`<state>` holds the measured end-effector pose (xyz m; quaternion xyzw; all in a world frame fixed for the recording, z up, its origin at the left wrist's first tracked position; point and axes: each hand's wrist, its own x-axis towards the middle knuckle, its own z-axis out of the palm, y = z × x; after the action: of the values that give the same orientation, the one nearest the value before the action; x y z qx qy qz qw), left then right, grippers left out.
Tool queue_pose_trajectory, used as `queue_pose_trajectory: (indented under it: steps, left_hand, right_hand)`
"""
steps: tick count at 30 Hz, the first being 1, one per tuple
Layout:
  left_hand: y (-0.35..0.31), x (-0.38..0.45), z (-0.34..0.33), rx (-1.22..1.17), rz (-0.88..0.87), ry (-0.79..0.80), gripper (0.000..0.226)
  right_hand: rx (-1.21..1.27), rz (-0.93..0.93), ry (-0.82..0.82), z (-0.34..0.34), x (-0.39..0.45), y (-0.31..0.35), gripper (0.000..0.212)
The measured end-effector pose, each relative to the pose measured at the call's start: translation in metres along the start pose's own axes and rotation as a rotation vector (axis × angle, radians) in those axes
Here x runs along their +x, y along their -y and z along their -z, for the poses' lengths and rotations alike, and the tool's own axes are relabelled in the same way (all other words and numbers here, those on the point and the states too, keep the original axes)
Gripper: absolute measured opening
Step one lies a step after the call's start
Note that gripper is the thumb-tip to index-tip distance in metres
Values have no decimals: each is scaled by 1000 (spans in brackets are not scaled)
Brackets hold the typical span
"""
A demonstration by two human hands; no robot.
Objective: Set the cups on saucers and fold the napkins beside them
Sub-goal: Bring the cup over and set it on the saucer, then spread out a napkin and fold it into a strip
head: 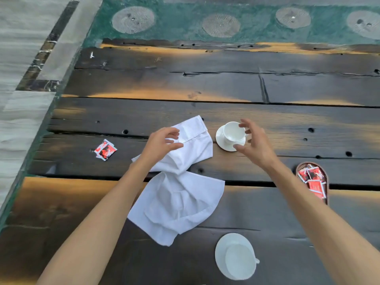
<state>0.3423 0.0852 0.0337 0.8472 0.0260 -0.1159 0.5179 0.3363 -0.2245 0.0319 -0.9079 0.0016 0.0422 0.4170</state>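
Observation:
A white cup (233,131) stands on a white saucer (221,140) on the dark plank table. My right hand (254,142) hovers just right of it, fingers spread, holding nothing. A second cup (239,261) sits on its saucer (223,245) at the near edge. Two crumpled white napkins lie left of the cups: the far napkin (195,142) and the near napkin (176,204). My left hand (162,144) hangs over the far napkin with fingers curled and apart, gripping nothing that I can see.
A small pile of red sachets (105,150) lies to the left. An oval wooden dish (327,182) with several red sachets sits at the right, partly behind my right forearm. The table's left edge (41,128) borders a pale floor.

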Motion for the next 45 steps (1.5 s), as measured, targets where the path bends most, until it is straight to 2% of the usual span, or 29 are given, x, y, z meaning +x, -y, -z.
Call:
queue_pose_trajectory:
  steps: [2,4,7,9,12,15,17,20,24,26,30,34,39,42,45]
  left_hand:
    - [12,-22,4,-26,12,-3,38]
    - [29,-43,6,-9,10,-17,27]
    - [61,-74,4,0,37,0,19]
    - [84,-95,-2,38,90,85,18]
    - [117,-129,-19,107,191,281,21]
    - [140,-155,-37,242,273,430,38]
    - [147,-163,-45,350,261,494,48]
    - [148,-170,-49,490,219,551,46]
    - [144,-170,-43,626,158,565,17]
    - [140,-170,-34,620,124,542,11]
    - [128,-174,-5,527,46,483,17]
    - [103,-176,29,448,-34,353,21]
    - [48,-175,72,376,-136,238,16]
    - [11,-174,97,420,-171,167,14]
    - [-25,-177,126,451,-213,136,33]
  right_hand:
    - [44,4,-28,-19,-22,6,69]
    - [100,-26,-31,-41,-44,9,47]
    - [47,-72,125,-73,-73,4,20]
    - [-34,-74,328,-94,-90,-3,24]
    - [-183,-80,623,-123,-113,-12,47]
    - [-424,-17,755,-143,-129,-21,58]
    - [-569,23,780,-148,-137,-24,54]
    - [-720,83,768,-152,-147,-24,37]
    - [-847,123,703,-150,-154,-21,27]
    - [-859,129,694,-144,-154,-17,19]
    - [-733,138,619,-118,-151,1,18]
    - [-617,165,542,-80,-145,26,23]
    - [-435,166,434,-33,-132,65,5]
    - [-336,214,332,-5,-121,98,14]
    - [-292,297,272,21,-117,132,21]
